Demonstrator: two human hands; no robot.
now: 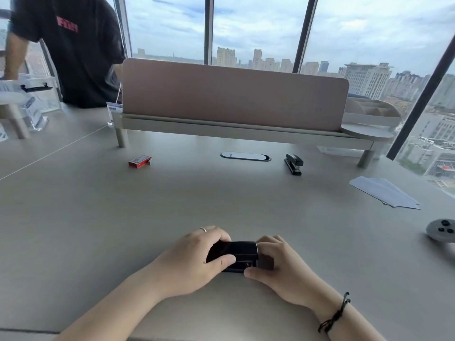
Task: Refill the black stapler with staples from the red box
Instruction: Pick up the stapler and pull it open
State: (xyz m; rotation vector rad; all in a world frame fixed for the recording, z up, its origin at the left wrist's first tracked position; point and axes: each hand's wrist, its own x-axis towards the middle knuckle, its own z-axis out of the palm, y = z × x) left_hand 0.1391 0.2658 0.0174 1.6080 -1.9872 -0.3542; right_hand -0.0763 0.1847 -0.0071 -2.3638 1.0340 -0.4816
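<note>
A black stapler (237, 254) lies on its side near the front of the grey table, held from both ends. My left hand (192, 259) wraps its left end with the thumb across the body. My right hand (278, 264) grips the right end, fingers curled over it. Whether the stapler is open I cannot tell. The red box (139, 161) of staples sits far back on the left of the table, well beyond my hands. A second black stapler (293, 164) rests shut at the back right.
A raised shelf with a pink panel (234, 94) runs along the back. White sheets of paper (384, 191) lie at the right, a grey controller (442, 230) at the right edge. A person in a dark shirt (73, 45) stands at the far left.
</note>
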